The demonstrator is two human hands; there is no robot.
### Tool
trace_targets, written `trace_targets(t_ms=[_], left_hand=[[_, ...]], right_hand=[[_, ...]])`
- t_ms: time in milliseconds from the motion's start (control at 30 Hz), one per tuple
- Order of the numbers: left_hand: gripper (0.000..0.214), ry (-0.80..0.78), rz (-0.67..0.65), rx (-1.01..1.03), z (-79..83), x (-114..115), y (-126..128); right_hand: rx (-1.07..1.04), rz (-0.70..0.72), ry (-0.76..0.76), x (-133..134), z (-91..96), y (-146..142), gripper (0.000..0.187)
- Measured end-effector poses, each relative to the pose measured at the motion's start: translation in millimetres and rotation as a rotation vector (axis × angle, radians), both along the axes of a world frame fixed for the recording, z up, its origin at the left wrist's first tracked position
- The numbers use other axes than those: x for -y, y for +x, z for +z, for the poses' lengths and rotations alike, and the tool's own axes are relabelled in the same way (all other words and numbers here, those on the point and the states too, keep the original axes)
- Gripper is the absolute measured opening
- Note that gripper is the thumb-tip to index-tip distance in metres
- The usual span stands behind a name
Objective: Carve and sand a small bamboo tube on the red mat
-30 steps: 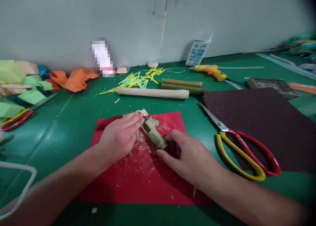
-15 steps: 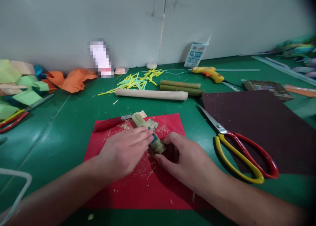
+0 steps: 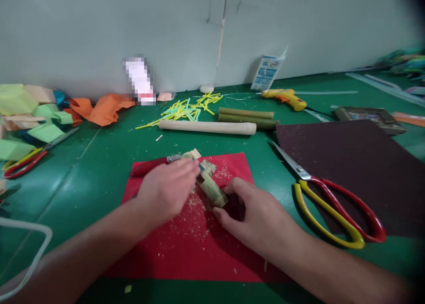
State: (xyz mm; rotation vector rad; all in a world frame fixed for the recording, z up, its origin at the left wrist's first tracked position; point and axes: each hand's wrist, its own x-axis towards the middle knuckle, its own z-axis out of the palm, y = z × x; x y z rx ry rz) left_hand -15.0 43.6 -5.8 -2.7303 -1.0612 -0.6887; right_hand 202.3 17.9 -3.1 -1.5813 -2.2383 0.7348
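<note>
Bamboo piece (image 3: 212,190) centre frame on red mat (image 3: 199,255); right hand (image 3: 257,217) pinches its near end; left hand (image 3: 166,191) fingers curled on small blue piece (image 3: 201,166), apparently mid-rub; next stroke needs firm pinch.

Left hand (image 3: 166,191) back up bamboo piece (image 3: 212,189)

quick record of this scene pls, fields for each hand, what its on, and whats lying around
surface: green table with a red mat
left hand: blurred, fingertips on top of the bamboo piece; something small and blue at the tips, unclear
right hand: grips the bamboo piece's near end
on mat: shavings, knife at the far edge
right side: scissors, partly on a dark sheet
far: rod, glue gun
</note>
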Motion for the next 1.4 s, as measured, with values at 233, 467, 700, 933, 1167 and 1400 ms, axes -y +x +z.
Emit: trace_targets(t_ms=[233,467,700,933,1167,1400], left_hand=[[0.029,0.012,0.057,0.029,1.5,-1.4,1.1],[0.03,-0.012,-0.004,-0.003,3.7,0.7,4.5],[0.033,-0.019,-0.078,-0.048,2.5,5.8,4.8],[0.032,0.035,-0.004,-0.05,1.8,0.1,0.8],[0.032,0.057,0.058,-0.07,1.5,2.1,0.2],[0.03,0.051,0.048,-0.042,0.0,-1.7,-0.9]], right_hand=[[0.004,-0.008,0.025,1.0,-0.1,0.4,0.015],[-0.007,0.002,0.02,0.6,0.1,0.2,0.014],[-0.022,0.0,0.001,1.3,-0.2,1.2,0.015],[-0.009,-0.005,-0.007,1.2,-0.1,0.2,0.015],[-0.008,-0.009,0.012,1.8,0.7,1.0,0.017],[0.004,-0.016,-0.002,1.4,0.0,0.6,0.017]])
